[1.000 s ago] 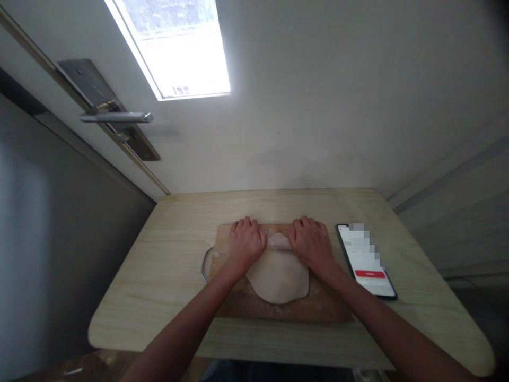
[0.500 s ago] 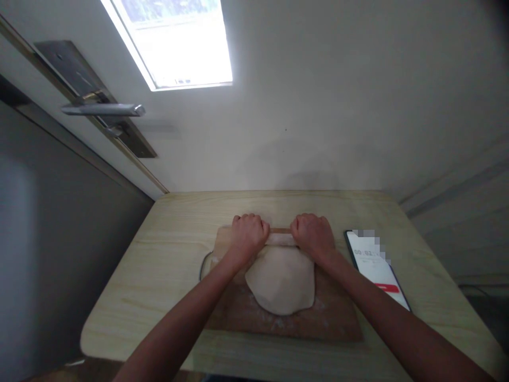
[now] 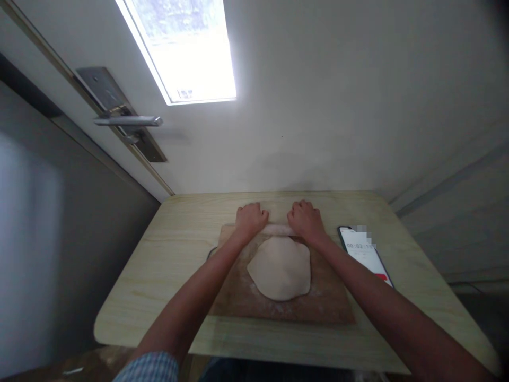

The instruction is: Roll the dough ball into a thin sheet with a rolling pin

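A pale, floured rolling pin (image 3: 278, 229) lies crosswise at the far edge of a flat sheet of dough (image 3: 280, 269). Around its left end, my left hand (image 3: 252, 217) is closed with the knuckles up. The other end is in the closed grip of my right hand (image 3: 305, 218). Both hands cover the ends of the pin. The dough is roughly round with an uneven outline and rests on a wooden cutting board (image 3: 334, 310) dusted with flour.
The board stands on a light wooden table (image 3: 151, 276). To the right of my right forearm lies a phone (image 3: 360, 250) with a timer on its screen. Behind the table rises a white door with a metal handle (image 3: 129, 121) and a bright window pane (image 3: 191, 69).
Both hands and the rolling pin have moved away from me, off the dough's far part to its far edge. More of the dough shows now. The camera view has shifted slightly.
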The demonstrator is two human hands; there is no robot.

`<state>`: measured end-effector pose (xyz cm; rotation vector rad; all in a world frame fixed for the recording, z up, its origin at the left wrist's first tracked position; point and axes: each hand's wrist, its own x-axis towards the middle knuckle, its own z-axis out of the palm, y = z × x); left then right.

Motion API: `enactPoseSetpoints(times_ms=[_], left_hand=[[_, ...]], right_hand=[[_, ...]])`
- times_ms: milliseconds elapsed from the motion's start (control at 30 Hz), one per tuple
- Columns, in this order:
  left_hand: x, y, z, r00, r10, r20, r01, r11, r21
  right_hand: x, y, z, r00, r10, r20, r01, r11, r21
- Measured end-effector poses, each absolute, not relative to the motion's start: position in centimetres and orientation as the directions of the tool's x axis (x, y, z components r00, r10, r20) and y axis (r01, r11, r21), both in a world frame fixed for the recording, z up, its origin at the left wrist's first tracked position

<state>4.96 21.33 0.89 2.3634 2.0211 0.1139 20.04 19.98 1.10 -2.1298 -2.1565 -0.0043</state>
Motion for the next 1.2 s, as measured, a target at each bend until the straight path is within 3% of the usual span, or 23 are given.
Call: enactPoseSetpoints(times_ms=[300,567,800,967,1100,1200], left_hand=[[4.5,16.3,0.7,0.205,0.974,0.091,0.976,-0.211,0.054],[3.9,12.0,-0.2,0.249,0.939,0.237,0.960,-0.271,0.066],[0.1,9.2,-0.6,0.526,0.820,0.224,0.822,-0.558,0.115],[-0.9,10.5,1.2,0.632,0.755,0.175,0.746,-0.654,0.130],[-0.1,11.7,2.8,0.573,0.768,0.288,0.763,-0.627,0.154],[0.5,11.9,3.0,0.353,0.873,0.336,0.833,-0.457,0.312]], right_hand=[[20.0,15.3,0.2,-0.083,0.987,0.136,0.992,0.096,-0.088],[19.6,10.0,0.5,-0.116,0.958,0.264,0.988,0.138,-0.067],[21.0,5.7,-0.2,-0.296,0.902,0.313,0.948,0.318,-0.023],[21.1,4.6,0.3,-0.288,0.917,0.275,0.951,0.308,-0.033],[21.6,4.0,0.6,-0.144,0.959,0.243,0.976,0.178,-0.124],[23.0,3.9,0.3,0.037,0.985,0.170,0.948,0.019,-0.318]])
